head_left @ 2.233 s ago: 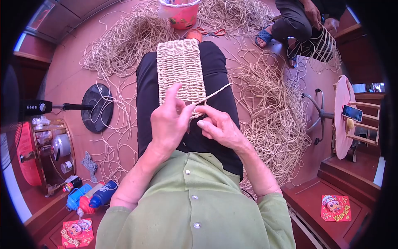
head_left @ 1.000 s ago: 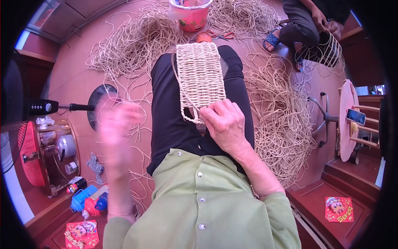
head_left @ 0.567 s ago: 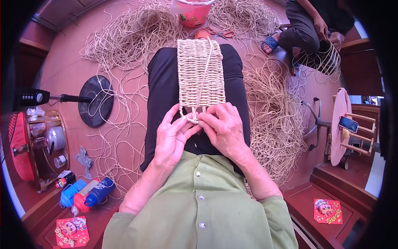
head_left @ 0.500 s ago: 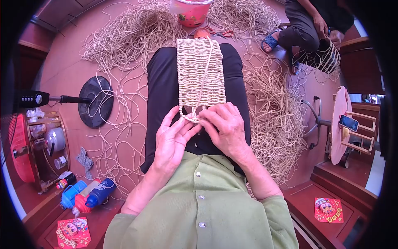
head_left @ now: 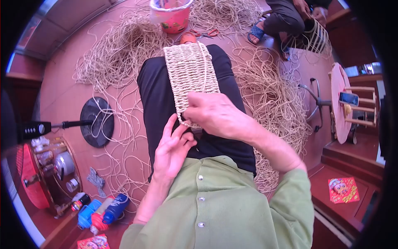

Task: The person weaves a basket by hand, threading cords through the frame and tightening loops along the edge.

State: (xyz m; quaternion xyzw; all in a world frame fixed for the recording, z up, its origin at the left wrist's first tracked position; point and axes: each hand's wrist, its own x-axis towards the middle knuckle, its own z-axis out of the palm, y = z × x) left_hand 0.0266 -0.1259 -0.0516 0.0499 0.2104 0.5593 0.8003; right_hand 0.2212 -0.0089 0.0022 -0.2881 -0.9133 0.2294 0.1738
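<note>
A long woven cord panel (head_left: 188, 72) lies across my dark-trousered thighs, with a loose strand lying along its right part. At its near end, my left hand (head_left: 173, 145) is palm up with bent fingers, its index and middle fingertips at the twisted cord edge (head_left: 185, 123). My right hand (head_left: 211, 113) is closed over that same end, from above and the right. Its fingertips and whatever they pinch are hidden behind the knuckles.
Heaps of loose cord (head_left: 271, 108) lie on the floor. Beyond my knees are a pink bucket (head_left: 174, 18) and red-handled scissors (head_left: 205, 34). A person's sandalled foot (head_left: 256, 33) is at upper right. A round black base (head_left: 97, 121) and bottles (head_left: 116, 208) are on the left.
My right hand has moved left across the panel's near end and turned over it. My left hand stays at the edge, slightly lower. The view has shifted and the panel looks more tilted.
</note>
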